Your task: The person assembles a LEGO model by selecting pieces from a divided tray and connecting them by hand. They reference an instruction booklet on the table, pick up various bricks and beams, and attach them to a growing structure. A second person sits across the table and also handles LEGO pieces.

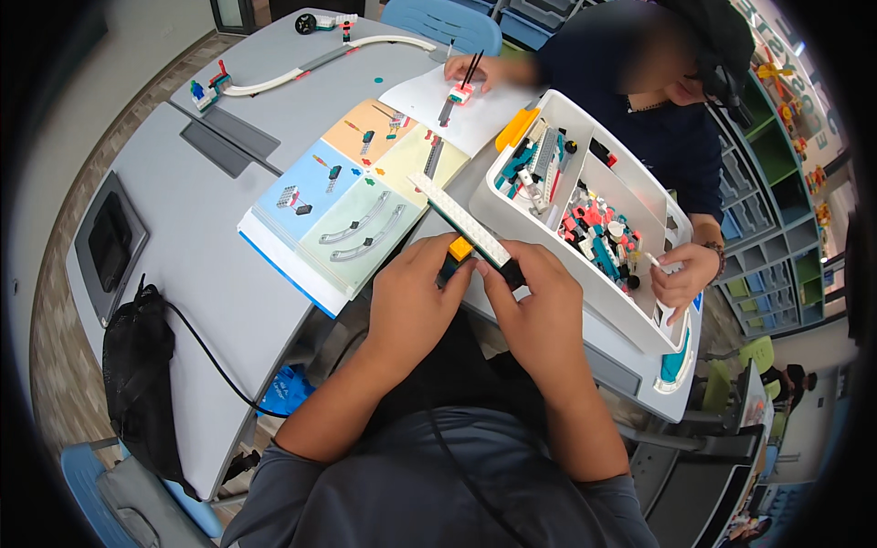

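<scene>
The table (210, 306) fills much of the left and middle of the frame. A book (338, 196) lies on it near the middle, with paper (416, 99) just above — toward the top. To the book's right sits a box (617, 315) with bricks (598, 228) in it. The left hand (411, 297) and right hand (536, 301) are below them, with a strip (466, 222) reaching up between book and box. A track (265, 89) lies at the upper left — a laptop (108, 233) is at far left, above a bag (137, 356).
</scene>
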Tool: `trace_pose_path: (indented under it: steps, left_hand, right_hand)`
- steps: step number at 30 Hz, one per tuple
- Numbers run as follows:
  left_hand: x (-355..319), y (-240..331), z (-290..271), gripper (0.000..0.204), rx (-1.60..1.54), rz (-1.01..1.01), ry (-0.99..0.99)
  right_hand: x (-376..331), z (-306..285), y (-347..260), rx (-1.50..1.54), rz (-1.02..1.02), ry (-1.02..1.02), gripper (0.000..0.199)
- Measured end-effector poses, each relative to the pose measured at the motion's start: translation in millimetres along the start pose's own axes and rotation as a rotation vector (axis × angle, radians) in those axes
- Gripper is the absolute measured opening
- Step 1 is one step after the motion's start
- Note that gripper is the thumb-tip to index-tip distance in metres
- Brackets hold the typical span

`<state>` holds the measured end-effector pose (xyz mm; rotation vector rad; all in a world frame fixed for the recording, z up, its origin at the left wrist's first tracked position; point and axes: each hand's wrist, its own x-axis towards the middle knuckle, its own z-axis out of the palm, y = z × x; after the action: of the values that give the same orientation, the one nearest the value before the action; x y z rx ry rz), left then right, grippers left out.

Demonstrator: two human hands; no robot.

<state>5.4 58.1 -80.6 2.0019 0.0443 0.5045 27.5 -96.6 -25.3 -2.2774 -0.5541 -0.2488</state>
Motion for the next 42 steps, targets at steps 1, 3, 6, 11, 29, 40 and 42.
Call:
trace_pose_path:
  steps: [1,3,6,11,29,40,42]
  left_hand:
    - [-1.6,-1.4,1.9,0.037,0.004,0.034,0.006]
    - [-0.3,-2.5,4.7,0.032,0.020,0.112,0.022]
    - [0.8,-0.6,9.4,0.030,0.075,0.170,0.038]
    - [2.2,0.3,11.5,0.027,0.051,0.249,0.104]
    - [19.3,-7.7,4.8,0.032,-0.399,-0.001,-0.256]
    - [25.4,-3.7,6.2,0.035,-0.310,0.185,-0.220]
    - [24.9,-6.5,6.7,0.033,-0.325,0.170,-0.235]
  right_hand:
    - [-3.4,1.8,3.7,-0.018,-0.032,0.033,0.031]
    - [-3.4,1.8,4.7,-0.009,-0.055,0.080,0.029]
    - [-2.2,0.9,1.3,0.027,-0.020,0.107,0.027]
    - [-1.5,5.8,2.9,0.026,-0.031,0.159,0.027]
    - [-3.3,-42.0,37.1,0.791,0.350,0.000,0.025]
    - [-7.8,-38.5,42.6,1.396,0.281,0.053,0.026]
    - [-7.8,-35.7,49.9,1.406,0.268,0.091,0.027]
